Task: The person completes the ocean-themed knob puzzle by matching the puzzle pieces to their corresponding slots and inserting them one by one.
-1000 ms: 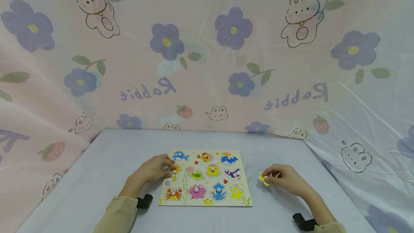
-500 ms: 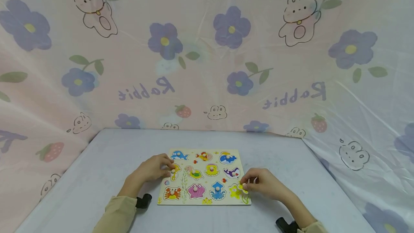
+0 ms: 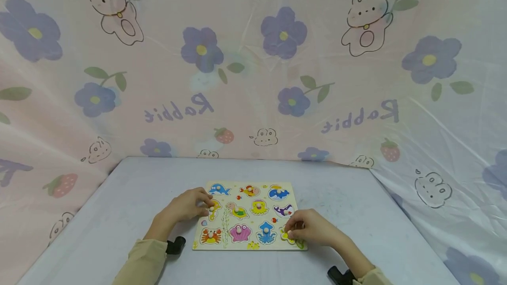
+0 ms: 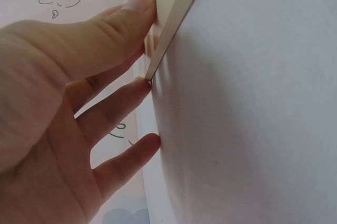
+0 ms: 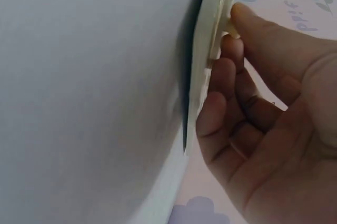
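Observation:
My right hand [image 3: 314,227] pinches the knob of a yellow starfish puzzle piece [image 3: 288,237] over the lower right corner of a wooden peg puzzle board [image 3: 253,246]. In the right wrist view thumb and fingertips meet at the pale knob [image 5: 231,28], close over the board; the fingers hide part of the starfish. My left hand [image 3: 191,206] rests on the board's left edge beside the yellow seahorse piece [image 3: 214,210]. Its fingers are fairly straight in the left wrist view, the thumb [image 4: 138,3] lying on the board's face and another fingertip at its edge.
Other knobbed pieces sit in the board, among them a crab [image 3: 211,235], a pink shell [image 3: 240,233] and a blue squid [image 3: 266,232]. The table has a white cover [image 3: 158,179]. A printed rabbit-and-flower curtain [image 3: 253,78] hangs behind and at both sides.
My right hand has moved left from the bare table onto the board's lower right corner, carrying the starfish piece. My left hand has stayed at the board's left edge.

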The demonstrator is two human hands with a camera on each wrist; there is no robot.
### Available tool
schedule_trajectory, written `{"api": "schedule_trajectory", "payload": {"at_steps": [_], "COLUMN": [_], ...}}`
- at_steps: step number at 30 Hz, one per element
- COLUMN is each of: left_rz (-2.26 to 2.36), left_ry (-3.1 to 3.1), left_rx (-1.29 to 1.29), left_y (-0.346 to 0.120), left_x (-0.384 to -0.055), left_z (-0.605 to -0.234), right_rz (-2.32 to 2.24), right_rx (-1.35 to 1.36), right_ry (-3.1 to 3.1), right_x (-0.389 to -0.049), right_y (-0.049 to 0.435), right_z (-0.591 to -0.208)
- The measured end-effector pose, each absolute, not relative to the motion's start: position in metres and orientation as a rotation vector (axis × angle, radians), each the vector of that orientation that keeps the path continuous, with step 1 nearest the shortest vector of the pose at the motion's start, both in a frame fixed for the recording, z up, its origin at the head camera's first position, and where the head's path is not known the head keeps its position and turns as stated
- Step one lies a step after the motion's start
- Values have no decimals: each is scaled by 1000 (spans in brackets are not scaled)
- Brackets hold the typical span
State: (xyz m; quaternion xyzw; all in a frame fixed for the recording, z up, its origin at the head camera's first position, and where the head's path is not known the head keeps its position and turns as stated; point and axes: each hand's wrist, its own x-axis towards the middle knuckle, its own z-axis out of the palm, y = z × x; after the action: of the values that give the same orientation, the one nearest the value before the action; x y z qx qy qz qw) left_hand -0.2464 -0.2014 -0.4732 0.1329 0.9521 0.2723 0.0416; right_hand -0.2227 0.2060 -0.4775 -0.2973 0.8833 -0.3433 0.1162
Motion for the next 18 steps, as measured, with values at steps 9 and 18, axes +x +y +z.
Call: {"api": "schedule_trajectory", "payload": {"at_steps": [9, 18], "left_rz": [816, 824], "left_ry": [2913, 2911], "left_rx": [423, 410], "left_y": [-201, -203], "left_x": [-247, -251], "left_z": [-475, -478], "right_rz": [-950, -913], "right_rx": [-842, -878], "right_ry": [2590, 2607], "right_x": [-223, -223], "right_y": [197, 198], "right_z": [-474, -469]}}
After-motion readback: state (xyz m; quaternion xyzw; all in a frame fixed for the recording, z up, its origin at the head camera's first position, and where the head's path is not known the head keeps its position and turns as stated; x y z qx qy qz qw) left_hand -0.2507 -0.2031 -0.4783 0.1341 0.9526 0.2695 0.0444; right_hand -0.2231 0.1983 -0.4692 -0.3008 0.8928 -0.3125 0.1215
